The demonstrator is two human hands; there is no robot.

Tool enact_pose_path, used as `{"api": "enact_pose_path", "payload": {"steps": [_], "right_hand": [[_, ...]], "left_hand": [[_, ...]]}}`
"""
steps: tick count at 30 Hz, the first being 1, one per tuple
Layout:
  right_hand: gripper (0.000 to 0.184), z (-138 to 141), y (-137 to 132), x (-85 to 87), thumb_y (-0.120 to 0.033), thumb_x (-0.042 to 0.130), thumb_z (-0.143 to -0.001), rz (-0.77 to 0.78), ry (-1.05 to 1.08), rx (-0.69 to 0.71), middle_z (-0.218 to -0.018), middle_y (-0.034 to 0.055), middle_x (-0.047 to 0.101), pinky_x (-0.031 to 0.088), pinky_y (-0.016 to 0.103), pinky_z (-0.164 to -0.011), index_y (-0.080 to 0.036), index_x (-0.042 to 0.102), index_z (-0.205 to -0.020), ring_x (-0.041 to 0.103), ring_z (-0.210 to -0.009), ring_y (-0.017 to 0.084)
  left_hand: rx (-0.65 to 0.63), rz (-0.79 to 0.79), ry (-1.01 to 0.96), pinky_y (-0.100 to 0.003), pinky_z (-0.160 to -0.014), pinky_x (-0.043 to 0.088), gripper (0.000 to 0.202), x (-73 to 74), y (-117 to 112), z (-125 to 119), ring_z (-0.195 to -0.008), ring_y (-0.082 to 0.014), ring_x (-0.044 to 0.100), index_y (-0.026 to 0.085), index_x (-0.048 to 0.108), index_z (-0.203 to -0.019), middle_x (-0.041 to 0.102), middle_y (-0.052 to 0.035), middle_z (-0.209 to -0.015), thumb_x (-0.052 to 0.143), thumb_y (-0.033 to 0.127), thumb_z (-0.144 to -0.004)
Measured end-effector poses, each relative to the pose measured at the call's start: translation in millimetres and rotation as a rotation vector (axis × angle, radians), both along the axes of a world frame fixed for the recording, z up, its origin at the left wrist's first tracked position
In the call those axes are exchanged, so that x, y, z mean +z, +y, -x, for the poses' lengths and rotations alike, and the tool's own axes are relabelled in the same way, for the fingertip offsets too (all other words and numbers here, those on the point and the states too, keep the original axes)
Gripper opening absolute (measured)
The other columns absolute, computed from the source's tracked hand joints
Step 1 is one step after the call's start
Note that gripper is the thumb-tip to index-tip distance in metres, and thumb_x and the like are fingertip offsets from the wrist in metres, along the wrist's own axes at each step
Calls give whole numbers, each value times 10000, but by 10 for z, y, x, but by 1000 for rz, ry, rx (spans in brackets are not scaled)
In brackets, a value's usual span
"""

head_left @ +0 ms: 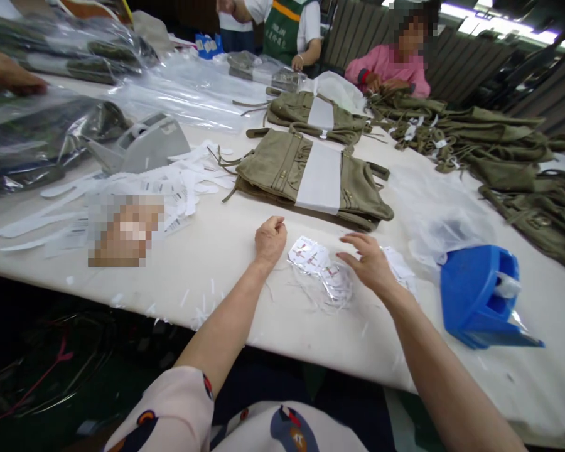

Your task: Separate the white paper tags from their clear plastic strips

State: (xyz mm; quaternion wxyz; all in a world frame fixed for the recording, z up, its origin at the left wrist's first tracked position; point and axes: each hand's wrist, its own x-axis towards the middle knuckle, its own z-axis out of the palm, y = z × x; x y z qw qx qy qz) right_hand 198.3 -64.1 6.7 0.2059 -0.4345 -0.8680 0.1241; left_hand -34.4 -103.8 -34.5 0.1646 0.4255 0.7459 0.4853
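My left hand (270,240) is closed over the table, thumb and fingers pressed together; anything inside it is hidden. To its right lies a loose pile of white printed hang tags (312,253) with thin strings. My right hand (368,258) is beside the tags, its thumb and fingers apart and nothing visible between them. Just beyond both hands rests a stack of folded olive-green garments (268,164), with a white paper band (319,179) around its middle. A similar banded olive-green bundle (287,110) sits behind it.
A blue tape dispenser (471,295) stands to the right, a grey tape dispenser (145,144) to the left beside white paper strips (179,188). Olive garments (499,144) are heaped at right. Bagged items (32,138) lie left, near another person's hand (12,72). Co-workers are across the table.
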Motion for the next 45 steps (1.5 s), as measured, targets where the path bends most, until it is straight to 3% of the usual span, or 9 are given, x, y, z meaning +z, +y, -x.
{"api": "enact_pose_path", "payload": {"steps": [4, 11, 16, 23, 26, 29, 31, 36, 45], "right_hand": [[501, 621, 109, 15, -224, 614, -714, 213, -248, 391, -1279, 60, 486, 355, 451, -936, -278, 511, -1201, 406, -1171, 251], [567, 951, 336, 141, -323, 717, -609, 255, -580, 423, -1124, 79, 549, 359, 445, -853, -289, 545, -1148, 452, -1065, 290], [318, 949, 326, 133, -331, 729, -591, 310, -399, 397, -925, 56, 568, 383, 354, -771, -230, 650, -881, 502, -907, 227], [345, -47, 330, 300, -473, 672, -621, 758, 412, -39, -743, 15, 606, 420, 307, -682, -165, 610, -763, 540, -696, 150], [389, -558, 337, 327, -494, 660, -608, 571, 219, -389, -805, 86, 608, 422, 372, -687, -145, 621, -777, 551, -765, 226], [476, -646, 231, 246, -458, 657, -627, 98, -121, -528, -1018, 183, 563, 390, 481, -777, -114, 615, -953, 485, -981, 345], [469, -427, 117, 162, -429, 594, -720, -105, -147, -349, -1137, 178, 520, 377, 476, -843, -138, 568, -1087, 445, -1073, 328], [403, 380, -49, 3, -380, 495, -839, -28, -250, 319, -1265, 120, 486, 352, 410, -918, -203, 486, -1201, 445, -1146, 240], [285, 636, 40, -139, -202, 298, -914, -178, -426, 421, -877, 106, 631, 346, 303, -768, -132, 540, -1048, 548, -823, 197]], "left_hand": [[18, 0, -20, -255, -823, 476, 225, 2, 0, 17, -834, -142, 630, 150, 627, -936, 688, -54, -915, 494, 126, -757], [30, 34, -24, -267, -825, 471, 233, 26, 30, 34, -825, -151, 628, 160, 637, -928, 690, -52, -902, 485, 131, -753], [44, 41, -43, -262, -818, 470, 229, 34, 38, 49, -822, -148, 627, 164, 641, -922, 692, -45, -892, 493, 133, -749], [41, 23, -80, -260, -818, 470, 230, 29, 32, 55, -823, -150, 628, 150, 649, -914, 694, -54, -883, 500, 130, -740], [41, 36, -67, -267, -817, 469, 235, 31, 35, 41, -822, -154, 628, 151, 649, -919, 694, -55, -878, 494, 130, -744], [41, 48, -54, -270, -811, 471, 234, 32, 38, 25, -817, -155, 628, 153, 647, -918, 694, -54, -876, 494, 128, -742], [37, 43, -48, -266, -814, 470, 230, 30, 36, 18, -824, -151, 627, 162, 644, -914, 692, -47, -886, 496, 129, -741], [25, 24, -45, -256, -823, 467, 222, 22, 18, 16, -833, -144, 625, 160, 639, -914, 689, -48, -899, 492, 131, -751], [36, 35, -45, -269, -825, 466, 233, 7, 46, 44, -814, -150, 624, 165, 648, -907, 692, -44, -870, 486, 127, -744]]}}
